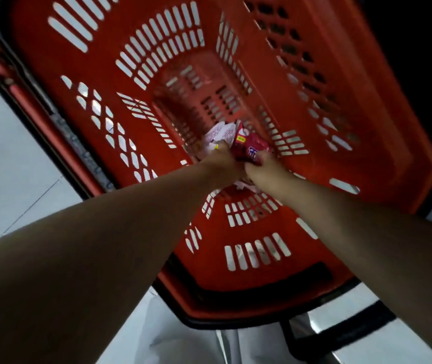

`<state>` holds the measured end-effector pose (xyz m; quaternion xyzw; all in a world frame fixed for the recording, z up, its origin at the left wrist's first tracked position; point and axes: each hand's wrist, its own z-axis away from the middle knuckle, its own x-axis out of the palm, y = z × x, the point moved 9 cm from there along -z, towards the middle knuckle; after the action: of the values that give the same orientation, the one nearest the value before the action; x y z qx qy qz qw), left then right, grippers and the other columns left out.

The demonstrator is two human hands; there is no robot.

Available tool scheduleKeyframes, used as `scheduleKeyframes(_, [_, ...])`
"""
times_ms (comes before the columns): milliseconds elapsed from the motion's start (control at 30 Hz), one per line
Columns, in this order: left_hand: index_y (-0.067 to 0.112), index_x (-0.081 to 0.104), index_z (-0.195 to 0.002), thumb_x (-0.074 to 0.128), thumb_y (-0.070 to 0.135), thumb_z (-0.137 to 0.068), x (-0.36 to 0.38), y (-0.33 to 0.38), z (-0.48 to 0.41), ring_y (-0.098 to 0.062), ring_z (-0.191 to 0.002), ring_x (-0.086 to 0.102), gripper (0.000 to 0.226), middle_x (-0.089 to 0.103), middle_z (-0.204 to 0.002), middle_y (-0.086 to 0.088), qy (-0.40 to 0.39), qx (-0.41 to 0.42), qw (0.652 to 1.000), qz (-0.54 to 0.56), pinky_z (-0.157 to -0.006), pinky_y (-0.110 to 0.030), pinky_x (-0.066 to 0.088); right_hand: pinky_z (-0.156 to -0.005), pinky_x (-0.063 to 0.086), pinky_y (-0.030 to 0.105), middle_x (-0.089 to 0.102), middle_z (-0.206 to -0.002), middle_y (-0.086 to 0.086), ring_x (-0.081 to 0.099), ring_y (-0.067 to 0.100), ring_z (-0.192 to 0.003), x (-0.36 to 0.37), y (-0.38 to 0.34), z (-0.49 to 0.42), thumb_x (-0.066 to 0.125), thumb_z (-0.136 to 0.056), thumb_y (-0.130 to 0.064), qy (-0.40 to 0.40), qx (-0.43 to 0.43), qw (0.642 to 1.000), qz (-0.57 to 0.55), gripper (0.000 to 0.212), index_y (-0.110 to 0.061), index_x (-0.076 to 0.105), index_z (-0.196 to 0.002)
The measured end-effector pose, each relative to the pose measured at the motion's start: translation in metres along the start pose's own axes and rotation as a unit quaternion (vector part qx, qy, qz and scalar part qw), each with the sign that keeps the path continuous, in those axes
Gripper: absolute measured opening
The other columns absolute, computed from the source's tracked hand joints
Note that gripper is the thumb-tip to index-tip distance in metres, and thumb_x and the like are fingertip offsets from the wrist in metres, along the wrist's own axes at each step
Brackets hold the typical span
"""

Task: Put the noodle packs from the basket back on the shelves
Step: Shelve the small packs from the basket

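At the bottom of the red basket (341, 127), the left hand (222, 160) grips a pale noodle pack (217, 135); beside it, a red noodle pack (250, 145) is gripped by the right hand (267, 169). This looks like the pick-up step. Next, both need lifting clear of the basket walls toward the unseen shelves.

basket (328, 132) 1 | left hand (222, 161) 1 | right hand (265, 172) 1 | noodle packs (250, 146) 2, maybe more

Both bare forearms extend from eight and four o'clock to meet near centre, the left hand (222, 161) curled on a white noodle pack (219, 135), the right hand (265, 170) at its three o'clock gripping a red noodle pack (251, 147).
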<state>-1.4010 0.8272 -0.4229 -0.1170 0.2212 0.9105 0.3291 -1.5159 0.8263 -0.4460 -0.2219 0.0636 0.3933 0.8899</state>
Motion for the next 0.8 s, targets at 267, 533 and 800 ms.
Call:
scheduleKeyframes(267, [0.002,0.058,-0.075,0.039,0.001,-0.094,0.033,0.005,0.006,-0.030,-0.084,0.059,0.028,0.062,-0.082,-0.018,-0.134,-0.050,0.982,0.126,-0.073,-0.033,0.048,-0.065,0.048,0.026,0.055,-0.132,0.010,0.059,0.030,-0.113,-0.010,0.016,-0.007,0.065,-0.084,-0.047,0.066,0.127,0.972,-0.187,0.072,-0.009,0.040,-0.140])
scheduleKeyframes(533, [0.008,0.054,-0.133,0.038,-0.005,-0.095,0.031,0.032,0.050,-0.029,-0.110,0.061,0.043,0.056,-0.133,-0.017,-0.106,0.036,0.990,0.082,-0.070,-0.025,0.048,-0.080,0.047,0.024,0.065,-0.124,0.005,0.063,0.021,-0.111,-0.051,0.031,0.028,0.069,-0.085,-0.014,0.178,0.087,0.963,-0.184,0.044,-0.009,0.059,-0.128])
scheduleKeyframes(800, [0.015,0.050,-0.134,0.046,0.027,-0.099,-0.066,0.003,0.123,-0.014,-0.091,0.055,0.037,0.057,-0.129,-0.008,0.044,0.002,0.984,0.174,-0.067,-0.018,0.044,-0.098,0.050,0.043,0.073,-0.102,0.003,0.068,0.023,-0.097,-0.046,-0.034,0.137,0.071,-0.083,-0.019,0.051,-0.014,0.945,-0.321,0.019,-0.016,0.069,-0.101])
